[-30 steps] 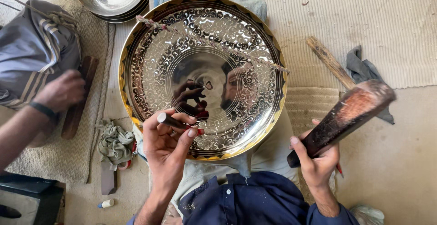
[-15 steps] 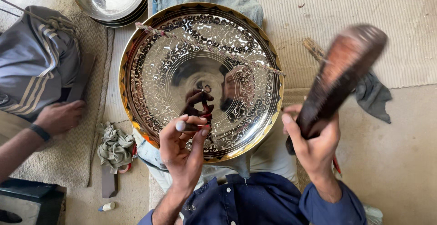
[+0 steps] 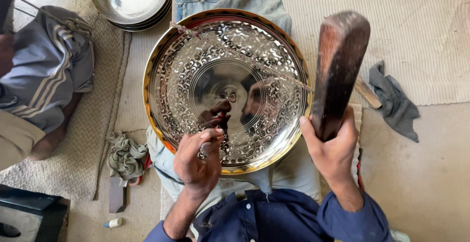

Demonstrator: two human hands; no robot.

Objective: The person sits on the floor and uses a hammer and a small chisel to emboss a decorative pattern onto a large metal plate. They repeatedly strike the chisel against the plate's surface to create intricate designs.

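Brass tray (image 3: 161, 60) looks stiff, easily dented; our left hand (image 3: 196, 161) pinches a punch (image 3: 208, 146) above it, our right hand (image 3: 333, 149) grips a mallet (image 3: 338, 70) beside it.

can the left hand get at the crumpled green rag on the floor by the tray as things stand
Probably yes: the crumpled grey-green rag lies uncovered just beside the left hand, but its fingers pinch a small metal tool against the engraved round metal tray.

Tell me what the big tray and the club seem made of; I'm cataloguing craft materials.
The tray looks like polished metal: mirror-bright, reflecting the hands, with chased scrollwork and a brass-coloured rim. The club, gripped in the right hand, looks like dark, worn wood, smooth and glossy. The left hand holds a small punch, probably metal, mostly hidden.
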